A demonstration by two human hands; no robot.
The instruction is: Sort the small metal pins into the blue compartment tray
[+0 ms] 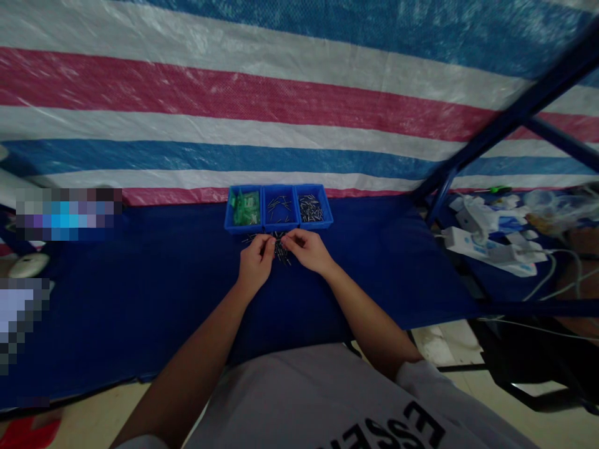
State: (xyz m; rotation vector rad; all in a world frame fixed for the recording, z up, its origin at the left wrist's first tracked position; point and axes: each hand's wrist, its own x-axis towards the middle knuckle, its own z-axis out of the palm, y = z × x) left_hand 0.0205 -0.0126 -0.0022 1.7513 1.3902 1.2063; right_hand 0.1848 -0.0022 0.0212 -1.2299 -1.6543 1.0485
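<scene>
My left hand and my right hand meet over the blue tabletop, each with thumb and fingertips pinched together. What lies between the fingertips is too small to make out. Beneath them, partly covered by the fingers, is a loose pile of thin dark metal pins. Just beyond stands a row of three blue bins. Green plastic packaging fills the left bin. A few thin pins lie scattered in the middle bin, and the right bin holds a dense heap of short metal pins.
A striped plastic sheet hangs behind the blue tabletop. To the right, a dark blue metal frame slants up beside a white power strip with cables. A white rounded object lies at far left, near blurred-out patches.
</scene>
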